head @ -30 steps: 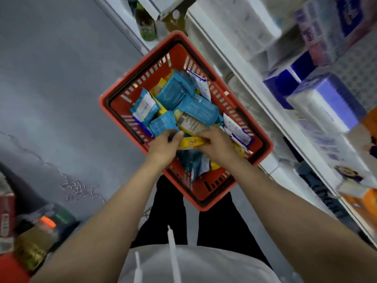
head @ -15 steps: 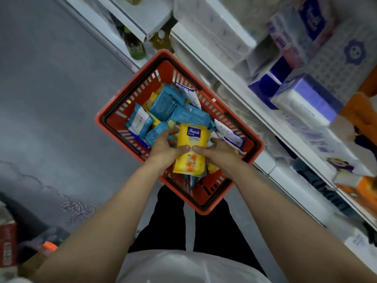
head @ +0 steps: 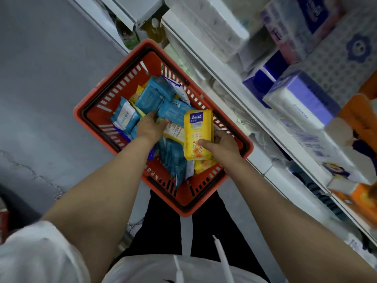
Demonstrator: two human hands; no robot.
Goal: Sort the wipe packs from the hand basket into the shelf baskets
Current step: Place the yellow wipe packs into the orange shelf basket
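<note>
An orange hand basket (head: 183, 203) stands on the floor in front of me, full of several blue, yellow and white wipe packs (head: 149, 101). My right hand (head: 223, 147) grips a yellow wipe pack (head: 197, 129) by its lower right side, held upright above the basket. My left hand (head: 150, 127) reaches down into the basket, its fingers curled on another yellow pack (head: 174, 131) that lies among the blue ones. The shelf baskets are not in view.
White store shelves (head: 234, 78) run along the right, stacked with tissue packs in white, purple (head: 302, 99) and orange (head: 365, 201). Green bottles (head: 128, 35) stand beyond the basket. Grey floor (head: 40, 78) spreads to the left. Dark clutter sits at the lower left edge.
Both hands held the yellow pack half a second ago. Now the right hand alone holds it, further right, and the left hand has gone back down into the basket onto another pack.
</note>
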